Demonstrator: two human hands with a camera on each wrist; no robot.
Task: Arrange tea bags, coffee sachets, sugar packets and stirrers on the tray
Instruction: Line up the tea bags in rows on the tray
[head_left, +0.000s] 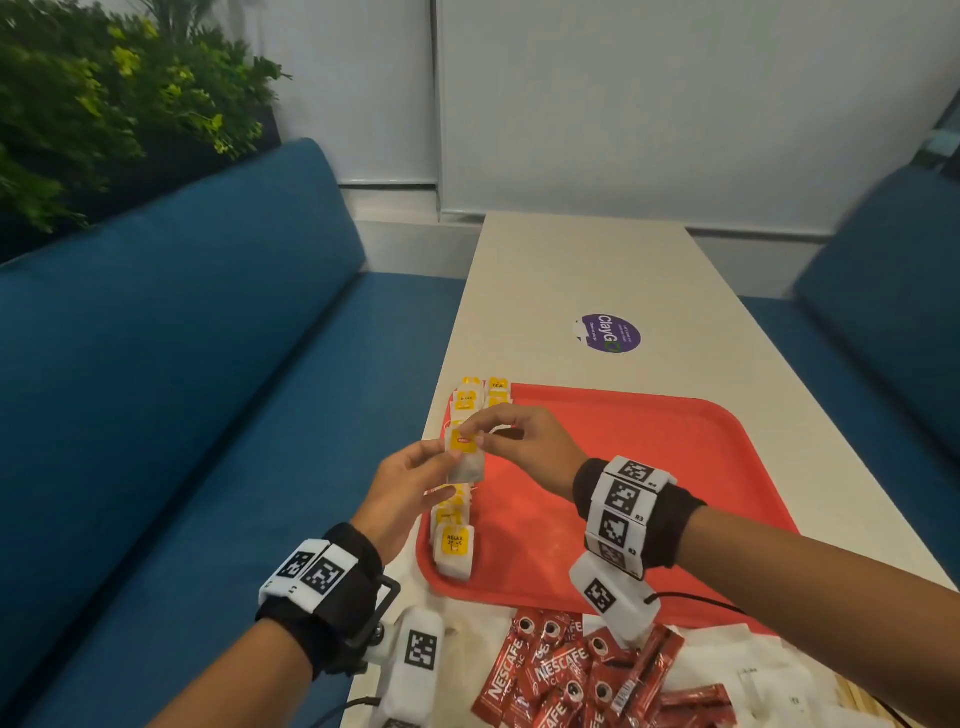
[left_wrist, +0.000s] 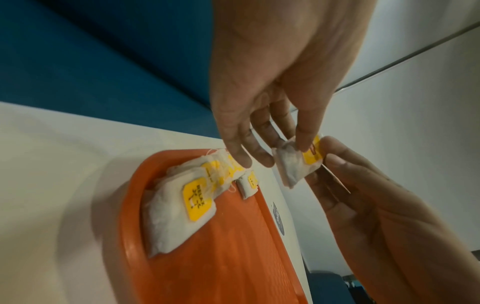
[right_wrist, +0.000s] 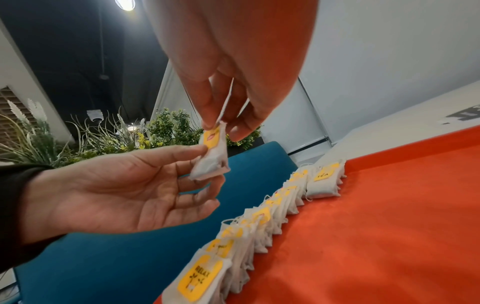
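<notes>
Both hands are pinching one white paper tea bag with a yellow tag, held up over the left edge of the red plastic tray. The left hand grips it from the side and the right hand nips the top. A row of matching tea bags lines that left edge. Red coffee sachets are piled on the tabletop's near edge.

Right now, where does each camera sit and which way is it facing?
Head: above, facing forward and down at table, red tray, coffee sachets; both forearms show.
Left wrist: under left hand, along its fingers to the tea bag; right hand shows.
Right wrist: under right hand, facing the tea bag row; left hand shows.
Shared: both hands pinching one tea bag.
</notes>
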